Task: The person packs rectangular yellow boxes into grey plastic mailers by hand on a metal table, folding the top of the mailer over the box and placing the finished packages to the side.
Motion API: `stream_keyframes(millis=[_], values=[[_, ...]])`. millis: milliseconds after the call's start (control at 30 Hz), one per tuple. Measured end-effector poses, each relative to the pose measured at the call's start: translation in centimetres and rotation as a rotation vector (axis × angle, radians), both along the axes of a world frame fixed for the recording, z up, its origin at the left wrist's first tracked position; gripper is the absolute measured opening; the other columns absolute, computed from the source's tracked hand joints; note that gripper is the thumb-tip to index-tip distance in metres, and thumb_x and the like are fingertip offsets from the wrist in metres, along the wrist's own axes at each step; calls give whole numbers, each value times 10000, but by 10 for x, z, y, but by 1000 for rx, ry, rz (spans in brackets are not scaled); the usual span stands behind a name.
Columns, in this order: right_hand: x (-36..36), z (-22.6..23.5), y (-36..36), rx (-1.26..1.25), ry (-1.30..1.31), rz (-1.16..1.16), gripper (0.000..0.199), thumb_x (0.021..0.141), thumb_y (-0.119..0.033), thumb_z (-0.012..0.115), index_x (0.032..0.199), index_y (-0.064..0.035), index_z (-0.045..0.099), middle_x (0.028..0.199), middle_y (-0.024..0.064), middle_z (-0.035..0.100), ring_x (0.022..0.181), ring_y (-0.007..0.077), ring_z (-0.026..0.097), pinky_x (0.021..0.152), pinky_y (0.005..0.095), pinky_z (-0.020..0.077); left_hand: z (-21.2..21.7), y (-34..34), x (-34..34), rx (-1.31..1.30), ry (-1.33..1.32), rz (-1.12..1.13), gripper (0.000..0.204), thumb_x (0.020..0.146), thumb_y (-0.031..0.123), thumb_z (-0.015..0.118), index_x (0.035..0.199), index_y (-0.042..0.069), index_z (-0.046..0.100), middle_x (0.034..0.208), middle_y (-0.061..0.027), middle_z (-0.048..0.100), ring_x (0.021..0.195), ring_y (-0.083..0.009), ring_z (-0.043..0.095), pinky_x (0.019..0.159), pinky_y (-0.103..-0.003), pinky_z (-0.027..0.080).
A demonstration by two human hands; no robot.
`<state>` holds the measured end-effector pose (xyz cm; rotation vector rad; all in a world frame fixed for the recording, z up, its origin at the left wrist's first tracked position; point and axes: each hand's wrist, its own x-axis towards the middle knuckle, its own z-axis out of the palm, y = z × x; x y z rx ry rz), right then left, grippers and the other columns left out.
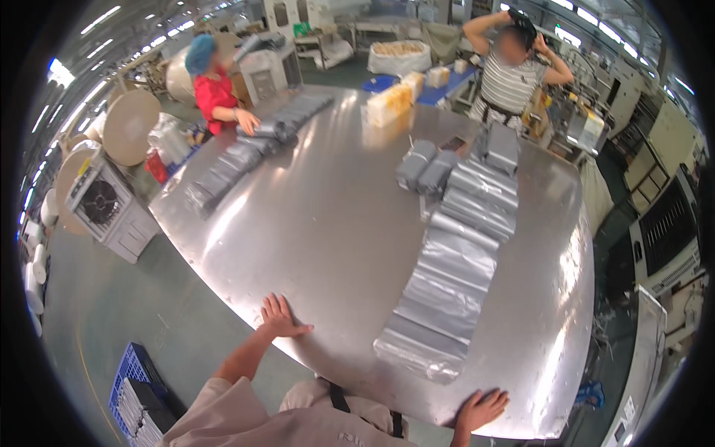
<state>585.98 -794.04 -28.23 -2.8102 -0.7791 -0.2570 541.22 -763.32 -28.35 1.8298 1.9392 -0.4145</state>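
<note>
Left hand (280, 319): palm down on the metal table (350, 231) at the near edge, fingers spread, gripping nothing. Right hand (484, 408): also laid on the near edge, further right, fingers extended, nothing in it. So 0 packs held.

Nearest item: row of silver-grey plastic packs (450, 272), overlapping, lower end between the 2 hands but apart from both, running up to the far right side. Darker stack (501, 147) at its far end; 2 grey bundles (426, 167) just left of the row.

Status, my read: this row is laid out, no hand on it. Can't tell if packs are sealed or counted, so can't say what's left there. The 2nd row (231, 170), far left, looks still being worked: co-worker in red (212, 97) has 1 hand on it. Co-worker in stripes (510, 82) has 2 hands up at the head, off the packs. Yellow-white blocks (389, 104) sit at the far edge.
</note>
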Motion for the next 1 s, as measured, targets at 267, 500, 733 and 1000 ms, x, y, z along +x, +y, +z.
stream_keyframes(millis=[267, 500, 733, 1000], values=[[-6, 6, -14, -7, -34, -69, 529, 917, -322, 463, 1318, 20, 419, 1417, 219, 344, 1327, 405, 272, 1090, 492, 209, -3, -1, 8, 94, -86, -121, 1351, 597, 798, 594, 1415, -94, -6, 1439, -381, -86, 1344, -528, -110, 1069, -615, 30], [7, -6, -10, -3, 5, -71, 546, 895, -403, 507, 1196, 51, 536, 1294, 254, 477, 1201, 409, 422, 1038, 502, 288, 19, 33, -35, 418, -344, -353, 962, 738, 585, 632, 1347, -82, 300, 1431, -317, 191, 1340, -477, 179, 1084, -553, 163], [-17, 47, 151, 368, -46, 170, 352, 901, -139, 536, 1200, 38, 477, 1175, 199, 505, 1104, 349, 481, 928, 406, 406, 18, 175, -131, 536, -299, -313, 810, 803, 475, 612, 1333, -71, 334, 1427, -284, 245, 1335, -446, 219, 1085, -522, 201], [-121, 111, 498, 319, 46, 993, 179, 750, -52, 668, 924, -20, 635, 976, 120, 607, 914, 313, 567, 803, 388, 456, 4, 252, -172, 641, -348, -418, 720, 765, 477, 620, 1247, -38, 473, 1384, -261, 356, 1301, -422, 317, 1069, -527, 233]])
